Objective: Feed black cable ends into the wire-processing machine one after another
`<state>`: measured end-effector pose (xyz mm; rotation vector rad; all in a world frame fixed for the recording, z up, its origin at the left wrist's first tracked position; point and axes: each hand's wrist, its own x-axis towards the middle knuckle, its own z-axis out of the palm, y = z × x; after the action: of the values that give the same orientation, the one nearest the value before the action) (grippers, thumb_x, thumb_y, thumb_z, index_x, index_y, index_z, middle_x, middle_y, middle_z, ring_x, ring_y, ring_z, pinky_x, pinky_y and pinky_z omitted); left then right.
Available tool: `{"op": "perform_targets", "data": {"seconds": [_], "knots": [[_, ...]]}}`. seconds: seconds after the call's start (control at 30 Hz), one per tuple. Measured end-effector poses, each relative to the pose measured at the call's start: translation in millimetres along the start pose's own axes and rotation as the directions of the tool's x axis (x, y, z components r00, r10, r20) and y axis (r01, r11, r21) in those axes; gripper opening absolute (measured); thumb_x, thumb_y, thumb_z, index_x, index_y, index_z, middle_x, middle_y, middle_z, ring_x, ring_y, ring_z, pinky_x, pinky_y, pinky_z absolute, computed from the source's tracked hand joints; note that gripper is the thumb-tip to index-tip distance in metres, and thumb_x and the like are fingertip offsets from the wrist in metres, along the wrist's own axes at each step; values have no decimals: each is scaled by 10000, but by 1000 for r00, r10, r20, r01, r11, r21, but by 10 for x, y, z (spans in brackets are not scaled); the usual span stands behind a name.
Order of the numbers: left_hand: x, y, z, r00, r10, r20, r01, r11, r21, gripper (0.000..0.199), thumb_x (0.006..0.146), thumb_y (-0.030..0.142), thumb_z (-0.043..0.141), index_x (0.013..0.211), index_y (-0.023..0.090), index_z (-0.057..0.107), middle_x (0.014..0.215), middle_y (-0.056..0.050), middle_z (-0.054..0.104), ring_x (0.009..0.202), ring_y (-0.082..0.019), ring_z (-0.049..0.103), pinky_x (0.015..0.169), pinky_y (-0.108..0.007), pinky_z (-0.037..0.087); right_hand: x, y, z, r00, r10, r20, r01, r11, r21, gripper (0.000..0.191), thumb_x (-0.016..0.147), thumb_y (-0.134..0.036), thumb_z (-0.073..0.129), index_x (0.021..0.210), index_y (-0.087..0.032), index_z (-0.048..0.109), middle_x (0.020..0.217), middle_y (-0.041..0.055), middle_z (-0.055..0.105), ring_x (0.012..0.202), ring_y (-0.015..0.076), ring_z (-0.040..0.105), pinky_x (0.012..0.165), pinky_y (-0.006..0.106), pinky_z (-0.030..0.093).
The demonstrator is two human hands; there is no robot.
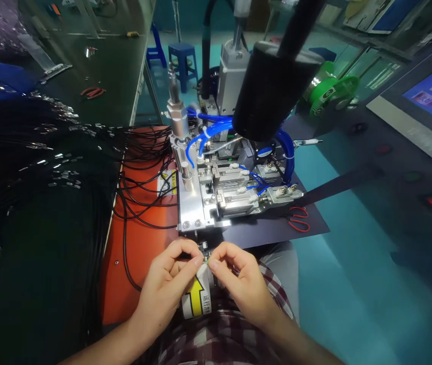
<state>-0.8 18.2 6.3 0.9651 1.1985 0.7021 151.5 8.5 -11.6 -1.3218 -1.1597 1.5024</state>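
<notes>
My left hand (172, 276) and my right hand (242, 279) meet in front of the metal machine (234, 200), thumbs and forefingers pinched close together. Between the fingertips shows a bit of thin yellow-green wire (205, 262); most of it is hidden by the fingers. Both hands are closed on it. Just below them is a white label with a yellow arrow (196, 299). The near end of the machine's track (203, 246) lies right behind the fingertips. Black cables (132, 213) spread over the orange surface (124, 284) to the left.
A large bundle of black cables (41, 203) covers the left-hand table. Red-handled pliers (93, 93) lie farther back. Red-handled scissors (299, 219) rest on the dark plate (276, 230). A black cylindrical part (265, 91) hangs over the machine, and a control panel (409, 137) stands at right.
</notes>
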Motion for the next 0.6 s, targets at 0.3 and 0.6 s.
{"op": "perform_targets", "data": {"seconds": [0.3, 0.6], "knots": [[71, 40, -101, 974, 195, 118, -226, 773, 593, 75, 883, 259, 508, 910, 206, 553, 820, 9, 534, 649, -104, 478, 561, -204, 397, 114, 100, -121, 992, 114, 54, -117, 991, 66, 163, 824, -272, 572, 708, -165, 532, 548, -55, 439, 491, 91, 387, 477, 224, 303], [219, -118, -392, 771, 513, 378, -593, 361, 720, 238, 909, 107, 436, 1070, 156, 605, 824, -33, 560, 733, -127, 562, 648, -211, 468, 358, 240, -112, 989, 144, 25, -145, 985, 91, 158, 780, -265, 596, 678, -152, 556, 549, -49, 461, 489, 86, 382, 473, 221, 288]]}}
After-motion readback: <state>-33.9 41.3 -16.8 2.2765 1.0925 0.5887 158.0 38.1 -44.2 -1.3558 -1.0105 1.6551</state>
